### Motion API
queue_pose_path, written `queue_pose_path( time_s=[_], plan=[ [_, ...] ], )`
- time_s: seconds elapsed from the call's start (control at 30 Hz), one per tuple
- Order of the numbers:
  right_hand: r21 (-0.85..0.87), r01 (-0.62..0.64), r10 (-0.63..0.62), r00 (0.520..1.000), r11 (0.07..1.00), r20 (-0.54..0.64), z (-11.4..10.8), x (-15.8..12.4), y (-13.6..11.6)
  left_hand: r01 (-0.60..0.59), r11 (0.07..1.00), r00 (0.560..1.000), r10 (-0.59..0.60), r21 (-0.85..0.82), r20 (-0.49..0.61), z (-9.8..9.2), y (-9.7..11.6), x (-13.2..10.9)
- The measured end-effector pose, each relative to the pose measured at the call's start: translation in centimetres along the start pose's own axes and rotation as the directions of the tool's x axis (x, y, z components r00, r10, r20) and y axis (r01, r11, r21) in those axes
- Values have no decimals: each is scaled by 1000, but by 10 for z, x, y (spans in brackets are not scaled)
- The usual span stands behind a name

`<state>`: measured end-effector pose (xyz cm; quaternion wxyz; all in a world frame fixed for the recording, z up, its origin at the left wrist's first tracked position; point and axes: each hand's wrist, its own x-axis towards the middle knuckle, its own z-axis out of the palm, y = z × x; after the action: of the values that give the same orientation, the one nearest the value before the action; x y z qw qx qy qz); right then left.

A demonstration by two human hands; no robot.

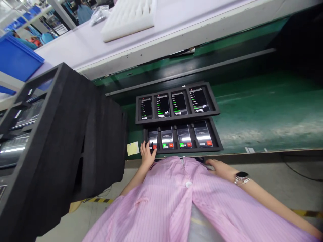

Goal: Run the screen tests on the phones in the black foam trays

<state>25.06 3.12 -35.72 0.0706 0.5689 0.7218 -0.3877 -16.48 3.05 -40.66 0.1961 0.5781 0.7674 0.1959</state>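
Observation:
Two black foam trays lie one behind the other on the green bench. The rear tray holds phones with dark screens and green and white text lines. In the front tray, the phones show red buttons, some with green ones beside them. My left hand rests at the front tray's left end, fingers apart, over the leftmost phone; nothing is held in it. At the bench edge, right of my pink coat, is my right hand, its fingertips hidden by the coat.
Tall stacked black trays stand at the left. A yellow note lies beside the front tray. Behind runs a raised white shelf with white foam and a plastic bag. A blue bin is far left.

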Motion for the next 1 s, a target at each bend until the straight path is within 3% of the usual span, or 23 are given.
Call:
queue_pose_path(
  time_s=[0.17,0.3,0.4,0.53,0.67,0.83,0.9,1.0],
  plan=[
    [-42,-18,20,999,999,46,3,9,4,93,995,996,-93,-18,6,-2,-16,-8],
    [-80,24,-31,996,997,-88,0,25,-1,-136,984,987,125,111,99,-2,-11,-11],
    [-136,69,-99,968,988,-232,7,46,-13,-351,927,921,317,131,227,6,3,-6],
    [-282,199,-284,910,939,-304,26,74,-31,-448,882,871,393,145,295,20,17,3],
    [-341,230,-332,901,912,-279,38,92,-41,-438,880,876,372,184,308,27,20,6],
    [-353,208,-304,921,912,-243,41,96,-41,-419,887,877,340,196,339,21,21,6],
    [-334,170,-276,912,927,-302,41,88,-35,-354,917,912,295,185,286,15,17,3],
    [-277,59,-180,881,959,-437,40,69,-19,-163,971,977,134,173,166,2,3,-5]
  ],
)
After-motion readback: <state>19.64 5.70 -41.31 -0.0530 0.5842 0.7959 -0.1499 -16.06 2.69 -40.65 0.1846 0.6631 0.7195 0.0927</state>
